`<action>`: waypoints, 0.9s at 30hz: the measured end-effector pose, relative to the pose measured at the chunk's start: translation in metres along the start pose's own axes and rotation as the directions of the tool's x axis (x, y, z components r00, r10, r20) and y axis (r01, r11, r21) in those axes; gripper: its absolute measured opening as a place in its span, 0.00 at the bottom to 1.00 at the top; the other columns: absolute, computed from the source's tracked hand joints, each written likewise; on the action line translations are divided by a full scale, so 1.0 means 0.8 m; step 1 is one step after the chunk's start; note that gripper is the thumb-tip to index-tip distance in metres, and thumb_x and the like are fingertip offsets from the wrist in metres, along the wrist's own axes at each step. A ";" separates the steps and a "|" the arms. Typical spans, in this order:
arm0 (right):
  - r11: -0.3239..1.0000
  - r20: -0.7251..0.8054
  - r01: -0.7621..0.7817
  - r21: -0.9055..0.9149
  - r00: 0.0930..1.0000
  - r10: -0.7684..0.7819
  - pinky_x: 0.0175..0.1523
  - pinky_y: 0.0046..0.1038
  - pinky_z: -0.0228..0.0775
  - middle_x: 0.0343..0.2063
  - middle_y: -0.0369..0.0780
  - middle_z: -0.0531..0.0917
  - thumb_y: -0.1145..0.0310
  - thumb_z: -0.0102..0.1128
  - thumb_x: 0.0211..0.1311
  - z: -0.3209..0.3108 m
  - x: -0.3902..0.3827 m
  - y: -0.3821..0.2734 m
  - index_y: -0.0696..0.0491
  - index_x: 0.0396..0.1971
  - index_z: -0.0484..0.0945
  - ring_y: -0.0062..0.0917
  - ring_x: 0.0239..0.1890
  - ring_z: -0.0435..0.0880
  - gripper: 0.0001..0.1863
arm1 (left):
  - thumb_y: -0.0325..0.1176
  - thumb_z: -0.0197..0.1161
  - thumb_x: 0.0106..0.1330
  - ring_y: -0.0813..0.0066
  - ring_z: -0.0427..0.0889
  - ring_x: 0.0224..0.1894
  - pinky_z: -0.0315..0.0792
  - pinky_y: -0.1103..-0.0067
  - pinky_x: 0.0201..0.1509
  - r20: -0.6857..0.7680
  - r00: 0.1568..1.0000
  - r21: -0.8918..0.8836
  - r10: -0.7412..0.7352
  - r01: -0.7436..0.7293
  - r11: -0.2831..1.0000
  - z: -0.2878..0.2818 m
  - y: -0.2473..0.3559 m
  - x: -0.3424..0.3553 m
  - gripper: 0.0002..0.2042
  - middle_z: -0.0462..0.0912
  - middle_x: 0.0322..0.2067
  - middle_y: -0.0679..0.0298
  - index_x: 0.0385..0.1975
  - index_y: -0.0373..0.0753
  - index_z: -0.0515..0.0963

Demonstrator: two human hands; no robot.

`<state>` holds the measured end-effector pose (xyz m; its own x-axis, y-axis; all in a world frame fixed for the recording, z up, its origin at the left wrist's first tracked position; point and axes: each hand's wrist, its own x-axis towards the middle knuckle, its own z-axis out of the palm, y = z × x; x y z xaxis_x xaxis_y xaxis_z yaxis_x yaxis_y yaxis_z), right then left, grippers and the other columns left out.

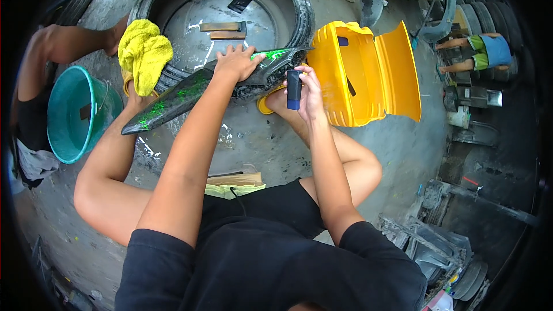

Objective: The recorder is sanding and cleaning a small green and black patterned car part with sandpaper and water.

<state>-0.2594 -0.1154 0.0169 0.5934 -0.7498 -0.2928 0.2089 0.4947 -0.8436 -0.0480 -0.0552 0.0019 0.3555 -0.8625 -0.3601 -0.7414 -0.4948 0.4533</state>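
Black shirt (271,259) foremost, left grip (235,64) splays on panel (173,105), right grip (311,95) clasps dark block (294,90)

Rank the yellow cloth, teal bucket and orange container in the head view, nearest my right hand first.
1. Orange container: just right of the right hand.
2. Yellow cloth: well to the left.
3. Teal bucket: farther left.

The person wears a black T-shirt of soft cloth (288,265), with short, loose sleeves (156,256) which end above the elbows, and black cloth shorts (275,206), with a thin dark cord (237,197) at the waist. The left hand (235,63) and the right hand (312,93) are bare. On the feet is yellow footwear (264,105), of which only small parts are visible.
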 end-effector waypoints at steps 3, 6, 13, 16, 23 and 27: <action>0.996 -0.011 -0.024 0.084 1.000 0.025 0.35 0.29 0.78 0.40 0.43 0.78 0.68 0.50 0.65 -0.002 -0.002 0.004 0.50 0.45 0.71 0.31 0.34 0.82 0.10 | 0.62 0.38 0.70 0.54 0.60 0.67 0.51 0.46 0.66 -0.004 1.000 0.006 -0.001 0.002 1.000 -0.003 0.001 0.000 0.30 0.67 0.64 0.55 0.61 0.50 0.70; 0.989 -0.007 -0.049 0.138 0.999 0.051 0.35 0.30 0.78 0.40 0.44 0.79 0.68 0.50 0.65 0.000 -0.005 0.007 0.49 0.46 0.70 0.31 0.34 0.82 0.11 | 0.63 0.38 0.69 0.53 0.60 0.67 0.51 0.46 0.66 -0.015 1.000 0.015 -0.004 0.004 1.000 -0.001 -0.002 -0.001 0.30 0.67 0.64 0.55 0.61 0.50 0.70; 0.598 0.041 0.240 -0.764 0.944 -0.326 0.49 0.26 0.72 0.40 0.42 0.79 0.73 0.62 0.59 0.003 0.014 0.004 0.54 0.45 0.81 0.30 0.42 0.80 0.14 | 0.63 0.39 0.68 0.51 0.62 0.66 0.50 0.45 0.65 -0.042 0.999 0.001 0.025 -0.025 1.000 0.004 -0.003 0.002 0.30 0.68 0.62 0.53 0.61 0.52 0.69; 0.192 0.212 0.369 -0.909 0.808 -0.550 0.54 0.31 0.69 0.39 0.45 0.79 0.74 0.64 0.54 0.027 0.024 0.010 0.56 0.42 0.82 0.37 0.45 0.78 0.14 | 0.63 0.38 0.70 0.52 0.58 0.69 0.49 0.45 0.68 -0.005 1.000 -0.003 0.001 -0.001 1.000 0.001 -0.003 0.000 0.30 0.65 0.65 0.55 0.62 0.50 0.69; -0.325 0.475 0.347 -0.880 0.646 -0.597 0.52 0.41 0.67 0.41 0.47 0.77 0.72 0.64 0.53 0.026 0.044 0.017 0.56 0.39 0.80 0.42 0.46 0.74 0.12 | 0.63 0.39 0.69 0.51 0.61 0.66 0.50 0.45 0.66 -0.063 0.998 -0.015 0.018 -0.019 1.000 0.009 -0.003 0.006 0.30 0.68 0.62 0.52 0.61 0.51 0.68; -0.284 0.439 0.335 -0.899 0.661 -0.609 0.52 0.41 0.68 0.41 0.47 0.77 0.71 0.63 0.54 0.026 0.034 0.034 0.56 0.38 0.80 0.42 0.46 0.74 0.11 | 0.63 0.39 0.69 0.50 0.61 0.66 0.50 0.45 0.66 -0.067 0.998 -0.009 0.018 -0.018 1.000 0.012 -0.005 0.005 0.30 0.68 0.63 0.52 0.61 0.50 0.68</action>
<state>-0.2214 -0.1138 -0.0046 0.6057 -0.6040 0.5180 -0.5588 -0.7863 -0.2634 -0.0488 -0.0560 -0.0092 0.3797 -0.8764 -0.2963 -0.7424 -0.4798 0.4676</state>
